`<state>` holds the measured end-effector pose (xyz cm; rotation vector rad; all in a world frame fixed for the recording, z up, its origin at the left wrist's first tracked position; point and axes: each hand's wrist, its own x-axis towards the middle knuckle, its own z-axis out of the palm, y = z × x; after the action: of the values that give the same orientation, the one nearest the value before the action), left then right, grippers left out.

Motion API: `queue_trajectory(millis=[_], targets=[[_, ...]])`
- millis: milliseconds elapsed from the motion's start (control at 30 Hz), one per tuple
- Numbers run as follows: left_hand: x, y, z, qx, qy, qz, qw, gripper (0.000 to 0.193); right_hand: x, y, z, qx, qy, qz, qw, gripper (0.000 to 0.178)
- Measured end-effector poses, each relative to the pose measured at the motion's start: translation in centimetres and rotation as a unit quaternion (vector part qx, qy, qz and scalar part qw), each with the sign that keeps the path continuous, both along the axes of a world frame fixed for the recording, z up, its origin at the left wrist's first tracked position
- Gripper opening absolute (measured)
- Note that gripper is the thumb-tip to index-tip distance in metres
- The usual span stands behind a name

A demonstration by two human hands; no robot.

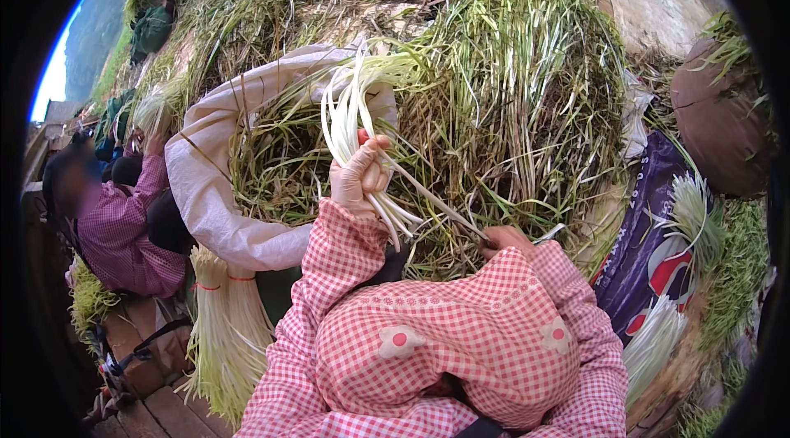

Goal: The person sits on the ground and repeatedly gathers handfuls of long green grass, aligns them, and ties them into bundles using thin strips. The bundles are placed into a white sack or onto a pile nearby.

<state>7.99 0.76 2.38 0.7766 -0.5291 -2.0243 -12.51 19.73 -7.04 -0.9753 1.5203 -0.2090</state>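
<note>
My left hand (362,172) is raised over the heap, its fingers closed round a bunch of long pale stalks (350,105) that look like blanched chives. The bunch's white ends stick out below the fist, and its greener ends droop at the top. Something small and red shows at one finger. Lower and to the right, my right hand (506,241) has its fingers closed at the end of a single pale stalk (436,203) that runs up to the left hand. Behind both hands lies a broad heap of green and brown stalks (518,92).
A white sack (206,183) curves round the heap's left side. Pale bundles with red bands (226,331) stand at lower left. More bundles (658,335) lie right, by a purple sack (625,249) and a brown lump (716,113). A person in checked clothing (123,228) sits left.
</note>
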Motion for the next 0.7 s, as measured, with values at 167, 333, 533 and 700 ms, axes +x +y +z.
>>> queue_trajectory(millis=[167,333,533,700], targets=[[0.2,0.0,-1.7,0.010,0.014,-0.031,0.999,0.012,-3.3,-2.2,5.4,-0.203,-0.018,0.042,0.978,0.070],[-0.4,-0.3,-1.5,0.007,0.084,-0.070,0.994,0.013,2.1,-5.9,6.2,-0.290,-0.180,-0.045,0.939,0.050],[-2.4,1.4,0.0,0.003,-0.011,-0.087,0.996,0.032,3.9,-5.7,5.7,-0.260,-0.138,-0.208,0.933,0.011],[-3.2,2.8,-0.5,0.008,-0.115,-0.158,0.981,0.024,3.3,-5.6,7.0,-0.269,-0.105,-0.100,0.952,0.030]])
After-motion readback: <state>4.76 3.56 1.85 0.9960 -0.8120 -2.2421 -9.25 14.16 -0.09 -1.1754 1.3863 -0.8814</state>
